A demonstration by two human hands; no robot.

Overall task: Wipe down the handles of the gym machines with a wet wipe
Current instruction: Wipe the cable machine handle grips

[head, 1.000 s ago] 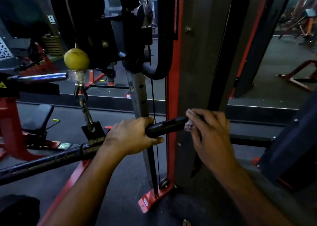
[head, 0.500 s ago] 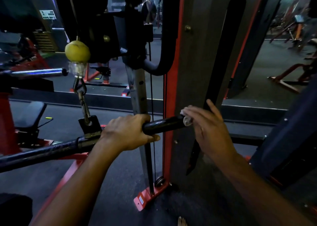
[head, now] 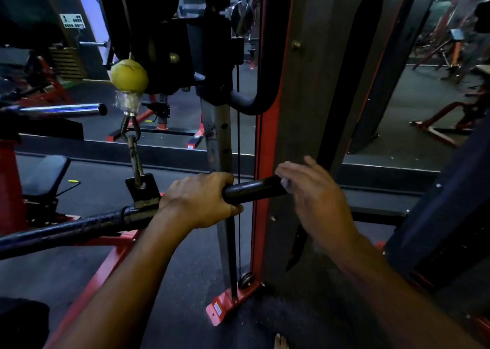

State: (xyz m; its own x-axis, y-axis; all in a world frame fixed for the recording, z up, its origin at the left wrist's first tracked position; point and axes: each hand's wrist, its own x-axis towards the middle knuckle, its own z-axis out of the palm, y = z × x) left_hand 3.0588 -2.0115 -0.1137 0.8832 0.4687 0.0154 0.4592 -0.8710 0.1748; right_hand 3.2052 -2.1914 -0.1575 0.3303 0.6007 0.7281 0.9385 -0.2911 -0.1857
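Black bar [head: 254, 191] gripped by left hand [head: 201, 203]; right hand [head: 315, 200] blurred – fingers loose, wipe [head: 286, 183] barely visible.

A dim gym with a dark rubber floor [head: 180, 258]. A tall grey upright panel [head: 313, 89] edged in red fills the middle, its red foot plate [head: 225, 306] bolted to the floor. To the left stands a black padded seat [head: 45, 173] on a red frame — behind it a chrome bar end [head: 66, 109] catches bluish light. Far right, more red-framed machines [head: 450, 120] sit blurred in shadow. A small white placard [head: 72, 21] hangs upper left.
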